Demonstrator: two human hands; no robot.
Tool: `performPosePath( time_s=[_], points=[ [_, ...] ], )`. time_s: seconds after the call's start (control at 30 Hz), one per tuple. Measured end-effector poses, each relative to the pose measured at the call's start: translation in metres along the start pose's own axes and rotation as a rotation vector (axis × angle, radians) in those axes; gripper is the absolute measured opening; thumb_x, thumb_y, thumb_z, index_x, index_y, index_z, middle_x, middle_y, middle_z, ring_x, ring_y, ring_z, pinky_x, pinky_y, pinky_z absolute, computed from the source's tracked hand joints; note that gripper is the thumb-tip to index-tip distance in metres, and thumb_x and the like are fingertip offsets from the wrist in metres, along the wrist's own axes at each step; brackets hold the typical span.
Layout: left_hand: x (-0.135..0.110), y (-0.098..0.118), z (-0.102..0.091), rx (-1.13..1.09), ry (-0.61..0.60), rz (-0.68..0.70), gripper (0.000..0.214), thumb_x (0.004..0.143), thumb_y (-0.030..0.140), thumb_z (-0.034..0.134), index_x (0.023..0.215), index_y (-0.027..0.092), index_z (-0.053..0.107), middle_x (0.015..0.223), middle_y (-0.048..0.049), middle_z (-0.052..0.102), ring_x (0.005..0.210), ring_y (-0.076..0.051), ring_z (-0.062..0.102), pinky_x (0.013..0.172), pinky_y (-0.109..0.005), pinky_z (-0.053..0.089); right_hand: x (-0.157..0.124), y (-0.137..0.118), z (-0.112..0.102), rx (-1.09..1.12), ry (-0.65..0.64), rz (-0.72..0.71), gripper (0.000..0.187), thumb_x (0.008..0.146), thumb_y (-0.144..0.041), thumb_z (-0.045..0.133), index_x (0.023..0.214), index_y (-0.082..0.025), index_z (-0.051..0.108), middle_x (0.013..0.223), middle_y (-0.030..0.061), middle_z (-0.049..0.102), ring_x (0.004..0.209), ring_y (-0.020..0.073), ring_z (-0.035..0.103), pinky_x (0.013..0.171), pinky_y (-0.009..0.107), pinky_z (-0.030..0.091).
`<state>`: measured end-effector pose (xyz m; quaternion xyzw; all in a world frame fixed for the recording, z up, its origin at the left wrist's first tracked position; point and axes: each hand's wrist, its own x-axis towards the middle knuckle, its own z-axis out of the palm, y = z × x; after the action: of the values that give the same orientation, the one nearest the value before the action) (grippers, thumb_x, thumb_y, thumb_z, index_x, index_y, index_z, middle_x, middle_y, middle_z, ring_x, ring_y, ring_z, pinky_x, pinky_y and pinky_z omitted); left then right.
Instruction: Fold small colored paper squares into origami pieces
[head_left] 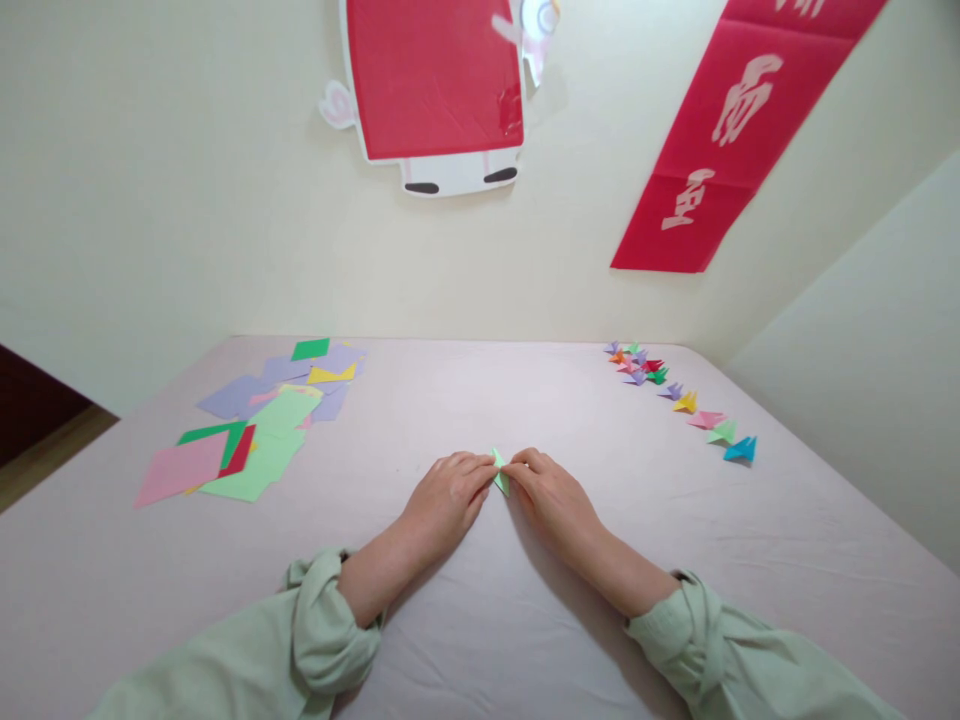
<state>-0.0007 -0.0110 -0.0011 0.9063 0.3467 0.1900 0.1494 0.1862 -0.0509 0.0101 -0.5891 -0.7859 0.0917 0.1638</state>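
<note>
A small light green folded paper (501,482) lies on the pale cloth surface in front of me, partly covered by my fingers. My left hand (451,492) presses on its left side with the fingers closed together. From the other side, my right hand (549,492) pinches its right edge between thumb and fingers. The fingertips of both hands nearly meet over the paper, so much of its shape is hidden.
Loose coloured paper sheets, among them a pink square (180,466) and light green pieces (259,463), overlap at the left. A row of small folded paper figures, ending in a blue one (741,450), runs along the right. A wall with red decorations (435,80) stands behind.
</note>
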Motion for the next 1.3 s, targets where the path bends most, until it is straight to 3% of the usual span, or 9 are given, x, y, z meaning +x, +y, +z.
performPosePath(
  time_s=[0.33,0.5,0.8,1.0,1.3],
  points=[
    [-0.003,-0.001,-0.008,0.113,-0.05,0.067,0.03,0.094,0.018,0.046,0.12,0.024,0.059,0.123,-0.0047,0.065,0.111,-0.02,0.058,0.095,-0.038,0.044,-0.003,-0.004,0.0,-0.24,-0.035,-0.106,0.02,0.092,-0.013,0.053,0.108,-0.021,0.063,0.103,0.0091,0.065,0.091,0.0223,0.057,0.076,0.034,0.042],
    [-0.007,-0.003,-0.009,0.137,-0.026,0.091,0.031,0.094,0.019,0.046,0.122,0.023,0.058,0.124,-0.0047,0.065,0.112,-0.019,0.057,0.096,-0.036,0.044,0.004,-0.009,-0.004,-0.344,-0.099,-0.077,0.023,0.094,-0.02,0.053,0.115,-0.024,0.059,0.102,0.0066,0.063,0.093,0.0211,0.058,0.074,0.031,0.042],
    [-0.008,-0.001,-0.01,0.132,-0.061,0.055,0.034,0.092,0.015,0.047,0.123,0.022,0.057,0.126,-0.0044,0.063,0.114,-0.02,0.056,0.099,-0.038,0.043,0.025,-0.012,0.002,-0.401,-0.081,-0.004,0.015,0.094,-0.019,0.051,0.105,-0.023,0.06,0.099,0.0056,0.061,0.084,0.0201,0.057,0.066,0.03,0.039],
    [-0.008,0.001,-0.008,0.137,-0.06,0.043,0.033,0.092,0.016,0.047,0.122,0.021,0.058,0.126,-0.0053,0.063,0.114,-0.021,0.056,0.097,-0.039,0.043,0.003,-0.007,0.003,-0.412,-0.057,-0.101,0.033,0.094,-0.017,0.05,0.127,-0.019,0.052,0.108,0.0089,0.062,0.094,0.0232,0.055,0.076,0.034,0.04],
    [-0.01,-0.001,-0.003,0.123,-0.014,0.045,0.033,0.091,0.014,0.048,0.122,0.022,0.057,0.127,-0.0045,0.063,0.115,-0.022,0.055,0.097,-0.039,0.043,-0.012,-0.004,-0.009,-0.273,-0.09,-0.022,0.03,0.091,-0.011,0.051,0.118,-0.019,0.061,0.111,0.0102,0.064,0.099,0.0255,0.057,0.08,0.036,0.042]
  ],
)
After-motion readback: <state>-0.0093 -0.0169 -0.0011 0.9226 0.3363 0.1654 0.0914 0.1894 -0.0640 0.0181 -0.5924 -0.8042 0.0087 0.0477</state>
